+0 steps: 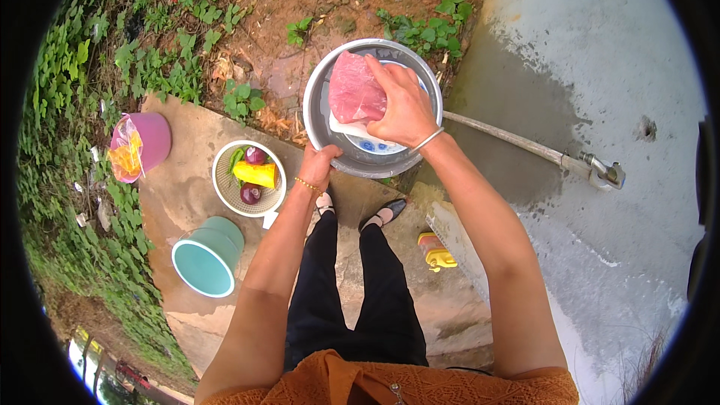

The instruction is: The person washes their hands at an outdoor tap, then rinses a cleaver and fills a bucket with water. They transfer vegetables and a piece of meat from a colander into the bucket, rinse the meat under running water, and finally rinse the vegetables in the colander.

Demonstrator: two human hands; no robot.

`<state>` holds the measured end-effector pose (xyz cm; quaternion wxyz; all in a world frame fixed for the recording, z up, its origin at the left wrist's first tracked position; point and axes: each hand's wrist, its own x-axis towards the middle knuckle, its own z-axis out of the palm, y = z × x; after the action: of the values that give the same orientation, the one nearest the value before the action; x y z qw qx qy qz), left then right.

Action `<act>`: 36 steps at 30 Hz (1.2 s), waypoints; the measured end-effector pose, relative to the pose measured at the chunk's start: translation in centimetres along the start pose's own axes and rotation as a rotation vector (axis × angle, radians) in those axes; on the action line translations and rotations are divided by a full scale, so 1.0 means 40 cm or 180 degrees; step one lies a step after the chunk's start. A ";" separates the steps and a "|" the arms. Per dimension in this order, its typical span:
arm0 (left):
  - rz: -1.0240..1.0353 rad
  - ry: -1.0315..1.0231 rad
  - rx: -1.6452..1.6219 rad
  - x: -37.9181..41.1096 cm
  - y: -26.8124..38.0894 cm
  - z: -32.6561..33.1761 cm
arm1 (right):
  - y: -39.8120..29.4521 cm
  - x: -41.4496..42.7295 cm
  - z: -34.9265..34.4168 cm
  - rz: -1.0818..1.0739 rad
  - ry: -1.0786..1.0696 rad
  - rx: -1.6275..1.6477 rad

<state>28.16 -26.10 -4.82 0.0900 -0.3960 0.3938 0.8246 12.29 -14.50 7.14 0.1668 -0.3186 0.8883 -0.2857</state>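
My left hand grips the near left rim of a round metal basin, thumb over the edge. Inside the basin lies a white plate with blue patterns. My right hand reaches over the basin and holds a large chunk of raw pink meat, fingers on its top and right side. The meat is above the plate; whether it rests on it I cannot tell. Part of the plate is hidden under the meat and my right hand.
On the concrete to the left stand a colander with yellow and purple vegetables and green peppers, a teal bucket, and a pink bucket with plastic bags. A pipe with a tap runs along the wall at right. A yellow bottle lies near my feet.
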 end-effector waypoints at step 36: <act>0.0160 0.0201 0.0340 -0.017 0.027 -0.043 | 0.137 -0.050 0.133 0.2397 -0.0009 0.4033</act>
<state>29.12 -27.94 -4.35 0.0778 -0.4064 0.4497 0.7916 13.74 -11.83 -0.14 0.4069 0.1651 0.6019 -0.6670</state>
